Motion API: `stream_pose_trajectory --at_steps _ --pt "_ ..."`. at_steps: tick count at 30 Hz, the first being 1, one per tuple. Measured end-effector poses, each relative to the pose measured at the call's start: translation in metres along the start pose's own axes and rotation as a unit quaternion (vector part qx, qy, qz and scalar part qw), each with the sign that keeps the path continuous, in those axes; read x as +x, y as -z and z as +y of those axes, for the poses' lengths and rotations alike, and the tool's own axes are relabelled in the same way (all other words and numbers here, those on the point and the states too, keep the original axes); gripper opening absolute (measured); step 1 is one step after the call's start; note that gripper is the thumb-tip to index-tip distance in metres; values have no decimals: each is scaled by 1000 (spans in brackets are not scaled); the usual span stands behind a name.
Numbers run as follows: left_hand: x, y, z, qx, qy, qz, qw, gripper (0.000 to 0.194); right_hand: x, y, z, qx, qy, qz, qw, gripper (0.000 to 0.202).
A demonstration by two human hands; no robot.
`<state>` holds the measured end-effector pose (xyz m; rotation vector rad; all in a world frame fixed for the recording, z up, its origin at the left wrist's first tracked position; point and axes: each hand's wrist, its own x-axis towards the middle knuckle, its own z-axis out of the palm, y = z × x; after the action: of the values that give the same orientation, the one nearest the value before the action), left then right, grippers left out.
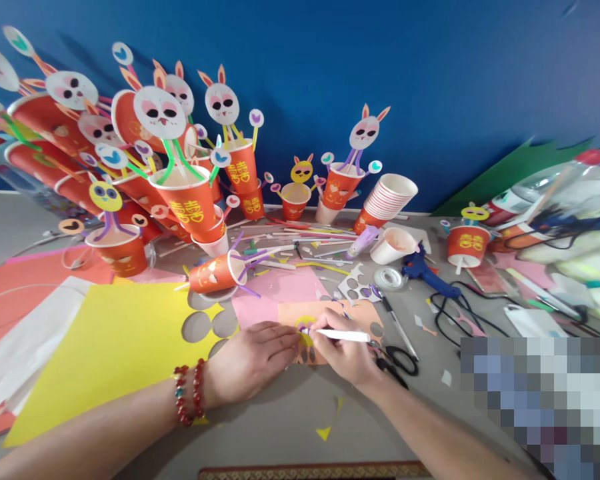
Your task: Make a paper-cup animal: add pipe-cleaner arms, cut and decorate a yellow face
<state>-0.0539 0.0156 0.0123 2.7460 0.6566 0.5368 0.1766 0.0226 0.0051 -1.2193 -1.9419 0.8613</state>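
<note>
A white marker (pixel 344 335) with a purple tip is pinched in my right hand (pixel 343 347). Its tip touches a small yellow paper circle (pixel 307 323), which bears purple marks and lies on peach paper (pixel 360 315). My left hand (pixel 257 357), with beaded bracelets at the wrist, rests flat at the left edge of the circle, fingers stretched out side by side. Yellow paper with round holes (pixel 130 347) reaches under the left forearm. Behind the hands, an orange cup (pixel 211 275) lies on its side with purple pipe cleaners in it.
Several orange cups with paper rabbit faces (pixel 185 207) crowd the back left. A cup stack (pixel 387 200), tape roll (pixel 389 279), blue glue gun (pixel 430 277), pen (pixel 400 327) and black scissors (pixel 403 360) lie toward the right. Yellow scraps (pixel 323 434) are near the front.
</note>
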Motion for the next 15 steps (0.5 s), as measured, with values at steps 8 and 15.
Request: stream_pose_trajectory --at_steps 8,15 --pt "-1 -2 0 4 1 8 1000 32 0 0 -1 -3 2 5 1000 15" --pt "2 1 2 -3 4 13 1000 32 0 0 0 4 1 2 1000 15"
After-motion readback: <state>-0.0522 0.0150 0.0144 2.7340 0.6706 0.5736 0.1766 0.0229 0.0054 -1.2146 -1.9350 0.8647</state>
